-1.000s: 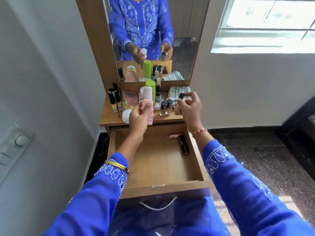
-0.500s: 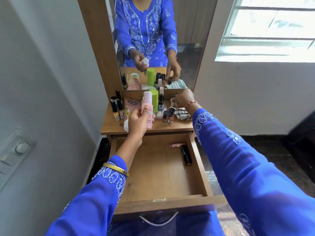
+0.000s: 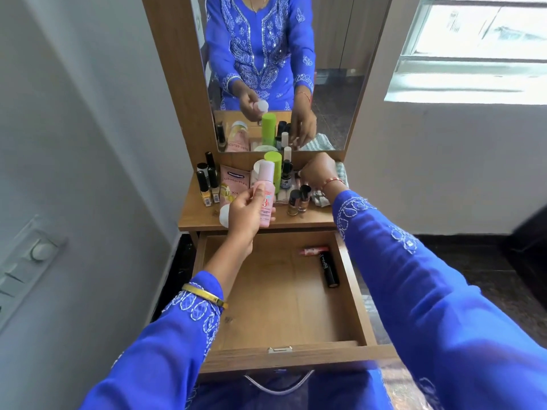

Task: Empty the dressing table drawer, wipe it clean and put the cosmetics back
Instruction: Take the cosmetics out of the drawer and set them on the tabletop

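Left hand (image 3: 247,214) grips pink bottle (image 3: 265,196) above drawer (image 3: 284,353); I can't tell right hand (image 3: 318,173) grip, fingers hidden over tabletop.

The drawer (image 3: 281,294) is matt wood with a light grain, and its floor is a paler, smooth board; a small metal lock plate (image 3: 279,349) sits on its front edge and a shiny metal handle (image 3: 278,383) curves below. The table top (image 3: 195,217) has the same matt wood finish. The pink bottle (image 3: 265,199) looks like smooth plastic with a frosted cap. The green bottle (image 3: 274,170) is matt plastic. The black tube (image 3: 329,269) in the drawer is glossy. The nail polish bottles (image 3: 298,199) are shiny glass with dark caps. The striped cloth (image 3: 340,179) is soft woven fabric. The mirror (image 3: 334,84) is bright glass. The sleeves (image 3: 429,306) are thin embroidered cloth
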`<state>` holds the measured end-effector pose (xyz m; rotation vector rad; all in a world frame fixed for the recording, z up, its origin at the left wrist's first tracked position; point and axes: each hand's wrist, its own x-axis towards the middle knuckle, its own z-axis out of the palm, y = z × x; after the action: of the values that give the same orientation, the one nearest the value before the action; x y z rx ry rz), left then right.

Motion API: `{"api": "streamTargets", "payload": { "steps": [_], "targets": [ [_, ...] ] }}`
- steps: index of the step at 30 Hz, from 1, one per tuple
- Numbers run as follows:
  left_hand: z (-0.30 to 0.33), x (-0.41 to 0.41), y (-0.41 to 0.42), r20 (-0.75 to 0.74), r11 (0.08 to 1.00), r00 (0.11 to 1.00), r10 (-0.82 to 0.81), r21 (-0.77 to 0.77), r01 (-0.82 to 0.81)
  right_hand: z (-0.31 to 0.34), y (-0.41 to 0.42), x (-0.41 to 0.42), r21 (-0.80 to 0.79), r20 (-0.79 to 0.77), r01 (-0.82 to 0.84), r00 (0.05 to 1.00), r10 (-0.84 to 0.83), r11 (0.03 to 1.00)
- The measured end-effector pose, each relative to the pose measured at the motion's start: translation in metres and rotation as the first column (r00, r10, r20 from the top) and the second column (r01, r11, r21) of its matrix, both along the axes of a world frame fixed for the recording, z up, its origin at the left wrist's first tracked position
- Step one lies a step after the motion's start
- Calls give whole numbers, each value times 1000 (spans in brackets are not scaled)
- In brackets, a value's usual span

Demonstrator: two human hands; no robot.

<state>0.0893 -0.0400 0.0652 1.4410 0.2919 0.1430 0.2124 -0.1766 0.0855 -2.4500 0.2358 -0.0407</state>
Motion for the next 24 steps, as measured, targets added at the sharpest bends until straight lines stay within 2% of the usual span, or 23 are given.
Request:
{"api": "streamTargets", "payload": {
  "steps": [2, 4, 7, 9, 12, 15, 18, 20, 24],
  "targets": [
    [-1, -3, 1, -3, 1000, 1000, -4, -19, 4, 5, -3, 0, 94, 54, 45, 997, -51, 995],
    [-3, -4, 4, -10, 999, 1000, 8, -43, -9, 15, -2, -7, 172, 178, 40, 982, -71, 984],
    [-3, -4, 7, -33, 998, 999, 23, -62, -25, 31, 8, -28, 303, 340, -127, 940, 18, 945],
    [-1, -2, 7, -42, 999, 999, 11, -45, -13, 39, 17, -45, 297, 324, -262, 932, 161, 918],
    [6, -2, 8, -22, 999, 999, -43, -14, 43, 45, 27, -61, 241, 205, -392, 915, 348, 888],
    [12, -3, 10, 21, 998, 998, -56, -2, 56, 50, 28, -65, 353, 152, -394, 919, 364, 848],
    [15, -2, 16, 69, 1000, 997, -25, 6, 24, 59, 23, -68, 498, 128, -399, 912, 390, 770],
    [17, 0, 22, 105, 996, 994, -10, 95, 0, 65, 20, -71, 561, 128, -406, 904, 409, 722],
    [25, 2, 31, 202, 968, 979, 40, 236, -88, 69, 22, -73, 597, 250, -395, 919, 307, 698]
  ]
}}
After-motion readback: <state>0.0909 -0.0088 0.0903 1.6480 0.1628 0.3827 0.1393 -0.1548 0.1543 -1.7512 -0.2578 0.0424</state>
